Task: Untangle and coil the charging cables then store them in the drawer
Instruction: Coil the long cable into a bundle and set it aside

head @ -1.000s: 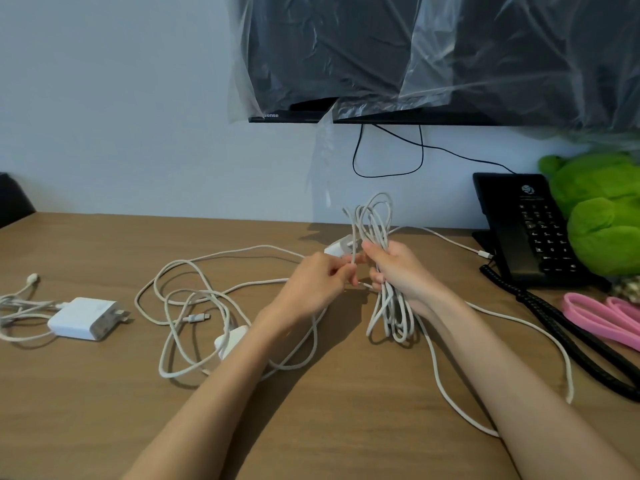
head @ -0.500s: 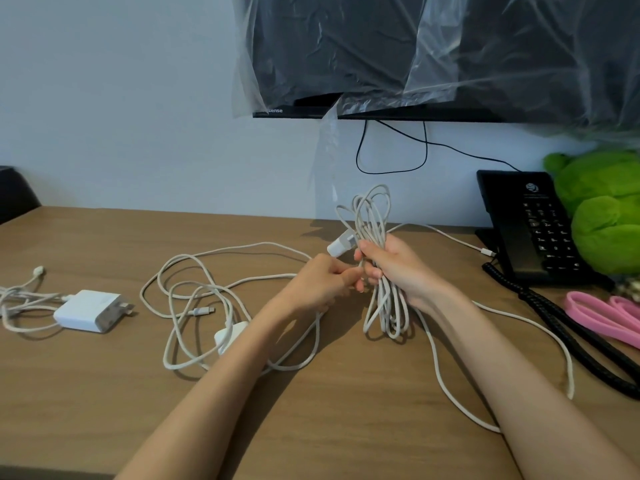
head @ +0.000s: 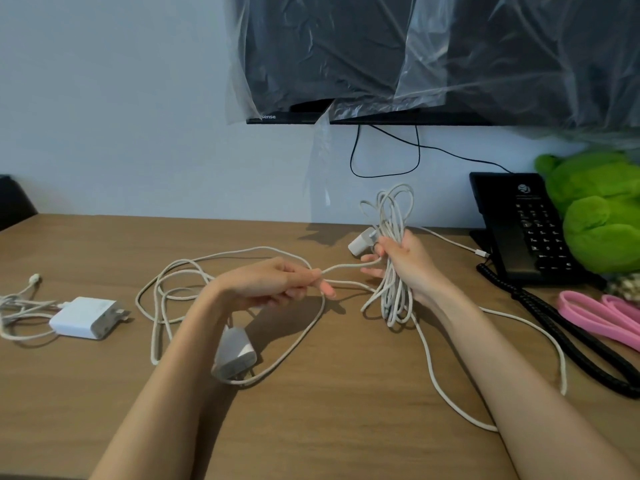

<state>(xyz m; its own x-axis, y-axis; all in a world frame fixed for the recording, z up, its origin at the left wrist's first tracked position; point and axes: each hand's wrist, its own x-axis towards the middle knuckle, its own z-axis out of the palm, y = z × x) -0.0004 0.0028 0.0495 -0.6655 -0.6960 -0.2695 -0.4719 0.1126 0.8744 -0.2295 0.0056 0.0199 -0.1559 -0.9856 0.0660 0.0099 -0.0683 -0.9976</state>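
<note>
A person's right hand (head: 405, 258) grips a coiled bundle of white charging cable (head: 393, 216) upright above the wooden tabletop (head: 346, 410), fingers curled round its middle, with a small white plug (head: 360, 242) jutting out at the bundle's 9 o'clock. The left hand (head: 273, 282) pinches a single strand (head: 346, 266) that runs to the bundle at its 3 o'clock. Loose cable loops (head: 166, 282) sprawl on the tabletop at the left hand's 9 o'clock, and a white charger (head: 235, 351) lies beside the left forearm at 6 o'clock. A second white adapter (head: 85, 317) sits farther out at 9 o'clock; a black telephone (head: 526, 230) stands at the right hand's 3 o'clock.
</note>
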